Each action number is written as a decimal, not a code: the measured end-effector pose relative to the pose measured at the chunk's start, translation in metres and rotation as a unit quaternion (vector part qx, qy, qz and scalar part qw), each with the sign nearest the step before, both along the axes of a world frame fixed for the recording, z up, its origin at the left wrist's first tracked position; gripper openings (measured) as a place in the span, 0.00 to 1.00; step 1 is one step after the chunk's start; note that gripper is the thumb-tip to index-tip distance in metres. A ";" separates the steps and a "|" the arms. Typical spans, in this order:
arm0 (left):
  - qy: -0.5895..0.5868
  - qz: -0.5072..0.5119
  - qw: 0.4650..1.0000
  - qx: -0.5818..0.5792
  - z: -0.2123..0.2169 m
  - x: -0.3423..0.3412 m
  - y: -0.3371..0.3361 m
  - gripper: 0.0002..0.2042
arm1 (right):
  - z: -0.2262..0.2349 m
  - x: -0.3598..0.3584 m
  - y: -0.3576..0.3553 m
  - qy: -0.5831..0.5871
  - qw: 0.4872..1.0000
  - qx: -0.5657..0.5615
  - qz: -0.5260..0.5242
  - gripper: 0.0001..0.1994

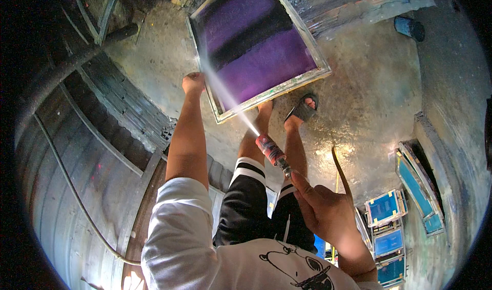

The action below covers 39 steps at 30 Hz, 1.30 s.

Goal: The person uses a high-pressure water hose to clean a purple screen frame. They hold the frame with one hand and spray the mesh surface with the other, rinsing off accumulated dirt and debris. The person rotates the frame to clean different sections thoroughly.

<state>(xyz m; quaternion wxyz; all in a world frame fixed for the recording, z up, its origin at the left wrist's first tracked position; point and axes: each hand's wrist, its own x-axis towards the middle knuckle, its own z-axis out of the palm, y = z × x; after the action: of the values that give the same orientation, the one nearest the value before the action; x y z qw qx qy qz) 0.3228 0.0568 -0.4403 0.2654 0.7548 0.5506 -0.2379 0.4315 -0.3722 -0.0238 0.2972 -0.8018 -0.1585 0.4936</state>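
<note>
A large screen-printing frame (277, 96) with pale, worn edges and purple mesh (279, 59) tilts in front of me. A dark band crosses the mesh. My left hand (193, 84) is closed at the left side rail; its fingertips are partly hidden. In my right hand (328, 213) is a spray nozzle (271, 150) with a red and black barrel, gripped from behind. From its tip a white water jet (225, 92) shoots across the lower left of the mesh. A thin hose (338, 169) shows beside the right hand.
My sandalled foot (302, 109) stands on wet concrete just below the frame. Smaller blue screens (387, 208) are stacked at the lower right, and another blue screen (417, 187) leans by the wall. A dark blue container (409, 28) lies far right. Corrugated sheeting (77, 172) lines the left.
</note>
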 end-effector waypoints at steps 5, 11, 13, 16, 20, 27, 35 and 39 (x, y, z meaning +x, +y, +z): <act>0.049 0.042 0.996 0.058 -0.016 0.003 0.004 0.15 | -0.002 0.000 -0.002 0.007 1.000 -0.007 -0.010 0.26; -0.086 0.139 0.986 0.025 -0.026 -0.023 0.011 0.12 | -0.007 -0.004 -0.004 0.008 1.000 0.002 -0.009 0.26; -0.118 0.058 0.987 0.094 -0.031 -0.036 0.023 0.12 | -0.007 -0.001 -0.006 0.009 1.000 0.014 -0.002 0.26; -0.093 -0.016 0.991 0.091 -0.004 -0.011 -0.021 0.13 | -0.007 -0.003 -0.008 0.015 1.000 -0.003 -0.006 0.26; -0.056 -0.088 0.988 0.110 0.011 0.000 -0.023 0.17 | -0.006 -0.001 -0.007 0.024 1.000 -0.003 -0.005 0.26; -0.009 -0.049 0.995 0.091 -0.011 -0.028 -0.010 0.28 | -0.021 0.004 0.001 0.039 0.999 -0.003 0.025 0.24; -0.014 0.019 0.981 0.193 0.021 -0.047 -0.068 0.33 | -0.058 0.019 0.030 -0.039 0.999 0.004 0.016 0.21; -0.068 -0.030 0.981 0.180 0.037 -0.051 -0.098 0.33 | -0.090 0.039 0.047 -0.076 0.996 0.025 0.026 0.20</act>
<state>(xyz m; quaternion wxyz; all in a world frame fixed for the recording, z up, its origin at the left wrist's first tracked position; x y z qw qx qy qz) 0.2719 -0.0407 -0.4038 0.1549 0.8209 0.5421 -0.0912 0.4704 -0.3255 -0.1140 0.2910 -0.8252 -0.2136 0.4344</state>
